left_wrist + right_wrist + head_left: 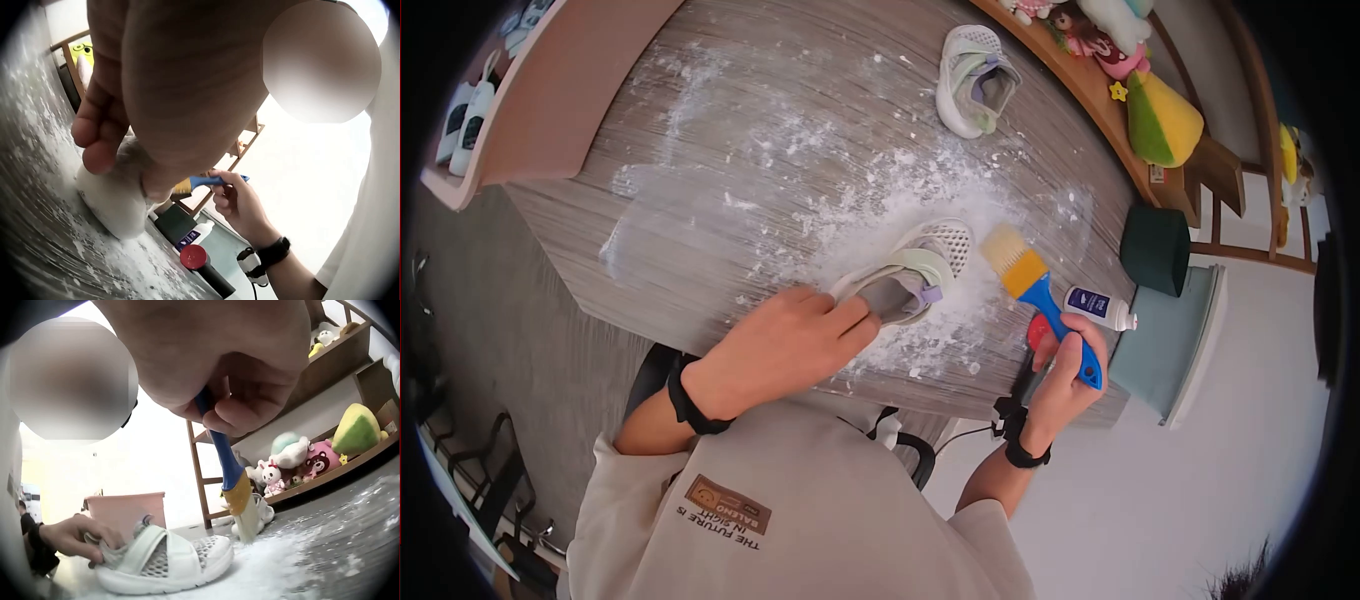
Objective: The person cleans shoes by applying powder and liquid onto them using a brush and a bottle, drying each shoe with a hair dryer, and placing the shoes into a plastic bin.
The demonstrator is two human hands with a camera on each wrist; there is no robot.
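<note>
A white child's shoe [948, 240] with a pale green strap and perforated toe lies on the powder-dusted table [730, 120]. My left hand [785, 340] grips its heel end, thumb and fingers at the collar, as the right wrist view also shows. My right hand [1068, 385] holds the blue handle of a brush [1028, 275] with a yellow ferrule and pale bristles. The bristles are just beyond the shoe's toe, pointing down in the right wrist view [249, 522]. White powder [900, 190] surrounds the shoe. A matching shoe [952, 100] stands farther back.
Near my right hand lie a white bottle with a dark label [1100, 308] and a red-ended black cylinder [195, 256]. Beyond them are a dark green container [1155, 250] and a pale blue-green bin [1165, 350]. Plush toys [1165, 120] line the wooden shelf; a pink shelf [590, 90] borders the left.
</note>
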